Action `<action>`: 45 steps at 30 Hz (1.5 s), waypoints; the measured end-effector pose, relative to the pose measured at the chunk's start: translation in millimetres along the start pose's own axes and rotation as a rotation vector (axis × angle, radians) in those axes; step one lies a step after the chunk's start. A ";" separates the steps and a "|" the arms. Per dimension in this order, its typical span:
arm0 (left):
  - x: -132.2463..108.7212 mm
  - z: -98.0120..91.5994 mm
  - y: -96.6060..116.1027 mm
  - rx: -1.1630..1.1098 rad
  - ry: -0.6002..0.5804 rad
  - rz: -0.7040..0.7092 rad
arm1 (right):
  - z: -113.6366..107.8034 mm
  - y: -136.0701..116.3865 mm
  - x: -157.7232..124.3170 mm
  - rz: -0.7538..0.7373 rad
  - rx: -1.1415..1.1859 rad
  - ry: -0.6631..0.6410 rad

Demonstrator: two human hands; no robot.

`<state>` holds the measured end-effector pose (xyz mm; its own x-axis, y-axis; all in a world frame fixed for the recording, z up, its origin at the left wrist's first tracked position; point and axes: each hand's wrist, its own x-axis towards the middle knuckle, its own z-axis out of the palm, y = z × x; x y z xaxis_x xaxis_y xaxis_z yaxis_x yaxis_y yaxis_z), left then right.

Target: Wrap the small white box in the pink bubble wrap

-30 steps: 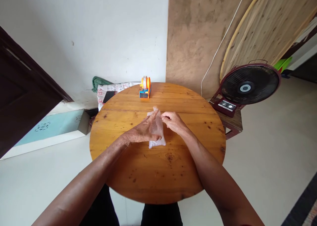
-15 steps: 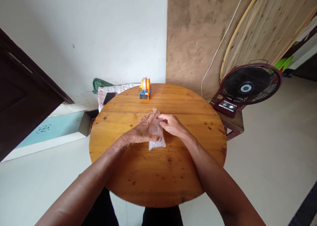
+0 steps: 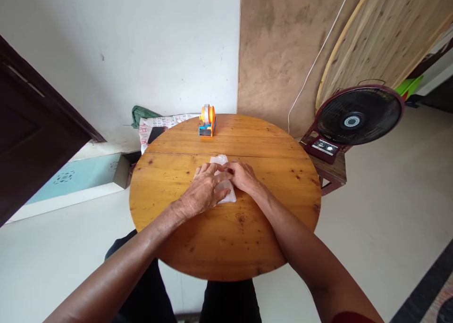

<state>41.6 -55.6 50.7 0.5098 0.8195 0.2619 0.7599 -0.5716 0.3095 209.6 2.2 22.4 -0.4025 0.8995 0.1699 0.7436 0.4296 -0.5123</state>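
Note:
A small, translucent whitish piece of bubble wrap [image 3: 219, 159] lies on the round wooden table [image 3: 276, 210], partly covered by both hands. Whether anything is inside it, I cannot tell. My left hand [image 3: 203, 186] rests across its left side and middle, fingers stretched out and the thumb apart, touching the plastic. From the right, my right hand [image 3: 242, 176] has its fingers curled in at the wrap's right edge, gripping it there close to my left fingertips. Those fingertips are partly hidden.
An orange and blue tape dispenser [image 3: 207, 121] stands at the table's far edge. Behind the table's left side lie a printed white sack [image 3: 148, 125] and a dark phone-like item [image 3: 155, 133]. A fan [image 3: 357, 120] stands on a wooden stool [image 3: 334, 172] at the right.
My left hand has drawn back toward me, uncovering the wrap's far end, which looks wider now. My right hand has shifted slightly left, closer to the left fingers. The view has tilted a little.

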 end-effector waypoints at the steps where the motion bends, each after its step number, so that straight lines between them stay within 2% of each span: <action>1: -0.8 1.0 0.4 -0.009 0.002 0.012 | 1.0 0.0 -0.2 0.006 -0.003 0.004; 5: -4.3 3.0 2.8 -0.093 -0.007 0.001 | 1.4 2.2 1.9 0.070 0.045 0.059; 10: -9.0 3.4 7.1 -0.160 0.010 -0.076 | -4.1 11.4 9.4 0.269 0.154 0.192; 15: -11.3 6.1 8.7 -0.187 0.026 -0.104 | -0.1 17.6 13.5 0.387 0.366 0.085; 19: -11.2 9.1 6.4 -0.192 0.033 -0.116 | 4.8 17.5 17.5 0.448 0.529 0.057; 25: -8.4 7.7 4.1 -0.215 0.013 -0.118 | -8.9 8.9 36.1 0.474 0.588 -0.142; 31: -6.2 2.1 8.1 -0.066 0.006 -0.079 | -11.9 0.7 55.1 0.491 0.546 -0.231; 39: -4.5 -9.4 27.8 0.175 -0.098 -0.063 | 5.2 14.7 53.3 0.308 0.599 -0.047; 45: -1.7 -12.8 40.1 0.358 -0.118 -0.037 | 19.2 17.6 50.4 0.290 0.651 0.020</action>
<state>66.1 -80.4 74.4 0.5068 0.8502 0.1426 0.8607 -0.5084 -0.0276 192.2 53.6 5.8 -0.2223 0.9743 -0.0366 0.3463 0.0439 -0.9371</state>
